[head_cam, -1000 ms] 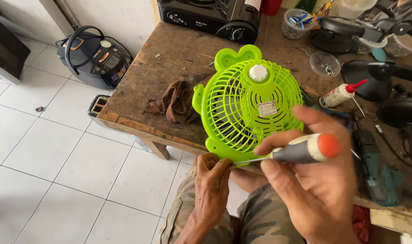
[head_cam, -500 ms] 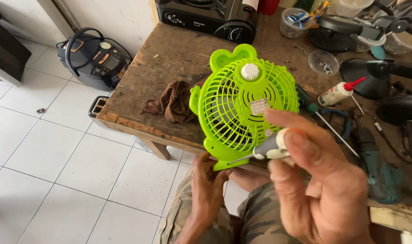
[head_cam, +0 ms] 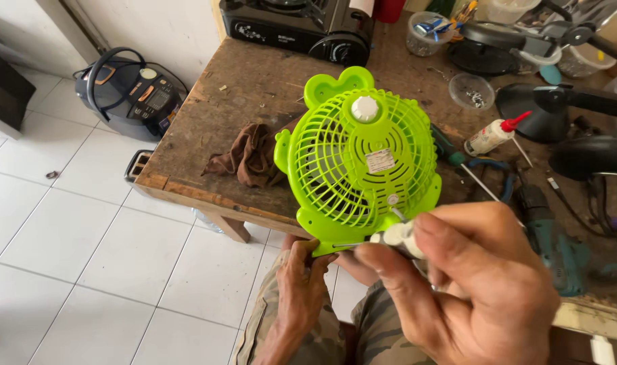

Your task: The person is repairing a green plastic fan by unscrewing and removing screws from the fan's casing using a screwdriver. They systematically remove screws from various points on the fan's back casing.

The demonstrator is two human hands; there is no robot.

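Note:
A bright green plastic fan (head_cam: 360,159) with a round grille and a white centre knob stands tilted over the workbench's front edge. My left hand (head_cam: 300,277) grips the fan's base from below. My right hand (head_cam: 467,284) is closed around a screwdriver (head_cam: 389,236) with a pale handle, its thin metal tip touching the lower edge of the fan's base. Most of the handle is hidden inside my fist.
The wooden workbench (head_cam: 241,101) carries a brown rag (head_cam: 247,157), a glue bottle with a red tip (head_cam: 492,135), a green screwdriver (head_cam: 457,162), a teal power tool (head_cam: 555,247), a black stove (head_cam: 301,23) and plastic cups. A dark cooker (head_cam: 131,91) sits on the white tiled floor.
My right hand has turned over the screwdriver, hiding its orange end, and dropped lower toward the fan's base. The fan has shifted slightly with my left hand.

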